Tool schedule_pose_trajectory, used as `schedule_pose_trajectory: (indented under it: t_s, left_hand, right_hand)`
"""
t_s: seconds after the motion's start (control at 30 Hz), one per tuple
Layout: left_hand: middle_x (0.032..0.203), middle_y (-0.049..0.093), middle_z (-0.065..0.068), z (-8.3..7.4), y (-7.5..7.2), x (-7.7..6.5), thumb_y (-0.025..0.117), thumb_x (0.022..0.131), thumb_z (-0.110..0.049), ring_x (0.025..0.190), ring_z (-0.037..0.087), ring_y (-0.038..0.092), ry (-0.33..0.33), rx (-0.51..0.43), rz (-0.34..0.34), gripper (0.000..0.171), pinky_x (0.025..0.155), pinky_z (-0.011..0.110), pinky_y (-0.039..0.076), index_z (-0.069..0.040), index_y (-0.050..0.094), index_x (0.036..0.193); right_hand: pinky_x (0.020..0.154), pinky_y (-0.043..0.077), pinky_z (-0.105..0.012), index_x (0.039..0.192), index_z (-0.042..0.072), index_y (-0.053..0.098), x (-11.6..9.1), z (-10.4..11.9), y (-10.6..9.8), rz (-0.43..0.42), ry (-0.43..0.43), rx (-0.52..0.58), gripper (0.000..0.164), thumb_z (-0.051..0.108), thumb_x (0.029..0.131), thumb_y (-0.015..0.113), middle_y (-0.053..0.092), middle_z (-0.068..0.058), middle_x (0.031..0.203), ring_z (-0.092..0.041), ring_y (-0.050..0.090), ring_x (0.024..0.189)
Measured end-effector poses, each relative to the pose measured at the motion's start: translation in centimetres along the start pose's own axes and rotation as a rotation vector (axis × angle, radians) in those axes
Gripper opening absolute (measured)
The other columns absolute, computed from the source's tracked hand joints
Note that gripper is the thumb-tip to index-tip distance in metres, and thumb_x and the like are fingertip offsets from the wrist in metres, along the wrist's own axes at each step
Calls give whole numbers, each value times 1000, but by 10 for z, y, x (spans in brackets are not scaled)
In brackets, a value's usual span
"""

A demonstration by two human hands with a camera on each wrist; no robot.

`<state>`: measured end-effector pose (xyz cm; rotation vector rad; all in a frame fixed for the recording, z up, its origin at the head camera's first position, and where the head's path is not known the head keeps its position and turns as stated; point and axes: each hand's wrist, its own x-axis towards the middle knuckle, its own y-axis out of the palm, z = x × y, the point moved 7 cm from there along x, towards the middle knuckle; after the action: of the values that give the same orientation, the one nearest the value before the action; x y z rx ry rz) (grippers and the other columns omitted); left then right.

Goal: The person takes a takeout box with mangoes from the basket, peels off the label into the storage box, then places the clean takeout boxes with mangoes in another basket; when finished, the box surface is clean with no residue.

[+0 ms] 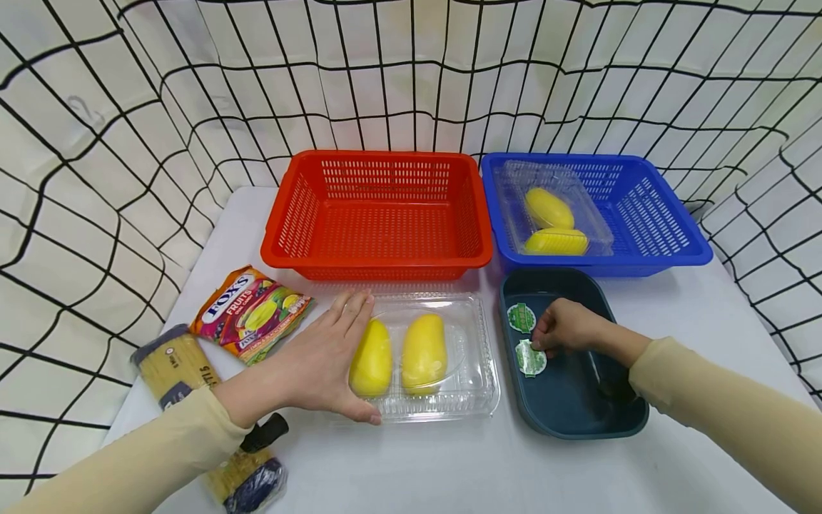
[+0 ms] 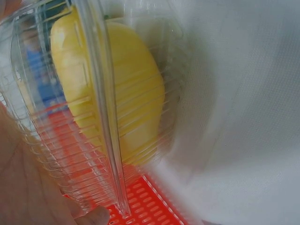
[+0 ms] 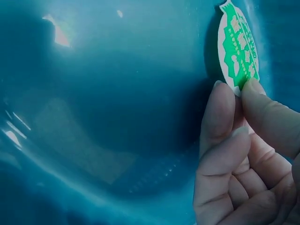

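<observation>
My left hand (image 1: pixel 317 360) lies along the left side of a clear plastic clamshell box (image 1: pixel 474 357), fingers straight and thumb at its front corner. Inside the box are two yellow mangoes (image 1: pixel 424 353); the left one is partly behind the hand. The left wrist view shows the box's ribbed wall with a mango (image 2: pixel 136 93) behind it. Over the dark teal tub (image 1: pixel 565 414), my right hand (image 1: pixel 571 328) pinches a green and white label (image 3: pixel 238 49) by its edge between thumb and forefinger. A second, similar label (image 1: pixel 521 318) lies in the tub just beyond it.
Behind the box stands a red basket (image 1: pixel 385 271). To its right, a blue basket (image 1: pixel 668 260) holds another clear box (image 1: pixel 600 235) with two mangoes. A Fox's candy bag (image 1: pixel 250 314) and a pasta pack (image 1: pixel 176 364) lie at left. Black netting surrounds the table.
</observation>
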<state>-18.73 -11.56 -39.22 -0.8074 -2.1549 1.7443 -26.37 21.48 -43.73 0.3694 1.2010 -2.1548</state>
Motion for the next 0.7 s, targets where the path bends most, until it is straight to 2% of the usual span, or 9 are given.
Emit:
schedule_pose_trajectory:
  t_s: [0.17, 0.7]
  left_hand:
    - [168, 18, 28, 0, -1, 0, 80, 62, -77, 155, 50, 16, 0, 0, 2, 143, 124, 61, 25, 8, 20, 159]
    - [168, 18, 28, -1, -2, -1, 80, 62, -76, 155, 51, 17, 1, -5, -3, 142, 124, 61, 26, 9, 20, 159]
  right_hand:
    - [61, 54, -28, 90, 2, 76, 0, -3, 0, -11, 41, 0, 10, 12, 94, 73, 74, -2, 80, -11, 65, 71]
    - [67, 59, -30, 92, 3, 77, -4, -5, -3, -39, 89, 3, 14, 16, 95, 73, 75, -5, 86, -13, 69, 75]
